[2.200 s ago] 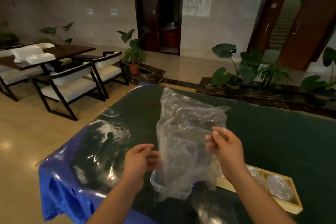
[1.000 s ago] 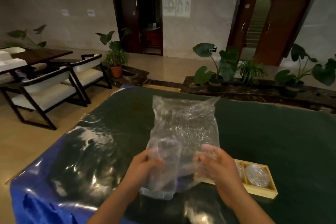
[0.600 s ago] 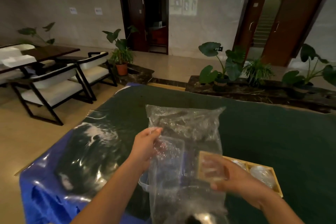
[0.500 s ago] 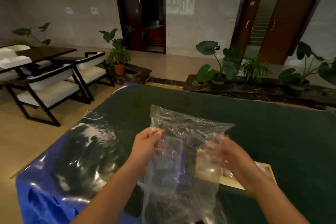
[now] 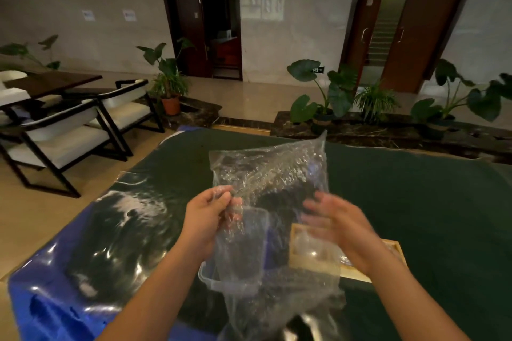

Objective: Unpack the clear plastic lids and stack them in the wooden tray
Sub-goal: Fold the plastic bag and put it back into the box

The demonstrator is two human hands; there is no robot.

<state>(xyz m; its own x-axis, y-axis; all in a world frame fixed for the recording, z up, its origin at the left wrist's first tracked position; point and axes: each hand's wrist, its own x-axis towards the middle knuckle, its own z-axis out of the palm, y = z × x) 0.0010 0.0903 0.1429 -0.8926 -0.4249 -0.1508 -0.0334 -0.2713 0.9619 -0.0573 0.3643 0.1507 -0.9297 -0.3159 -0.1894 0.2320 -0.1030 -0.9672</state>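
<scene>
Centrally, a crinkled transparent plastic bag [image 5: 273,202] hangs upright above the dark green cloth-covered surface [image 5: 415,202], its long axis near vertical and leaning slightly right, one top corner pointing up toward the far planters. The left hand [image 5: 206,219] pinches the bag's left edge at mid-height, its grip closed on the film between thumb and fingers. The right hand [image 5: 336,225] is motion-blurred at the bag's right side, fingers spread and pointing left; whether its grip has hold of the film cannot be told. A clear rectangular plastic lid [image 5: 243,241] shows through the lower left of the bag, long axis roughly vertical; whether it is inside the bag cannot be told. Below it, a clear plastic container [image 5: 210,281] with rounded corners sits on the surface. A shallow light wooden tray [image 5: 357,275] lies flat on the surface behind the right wrist, long axis running left to right, with clear lids faintly visible inside. Blue plastic sheeting [image 5: 41,304] covers the near left edge.
</scene>
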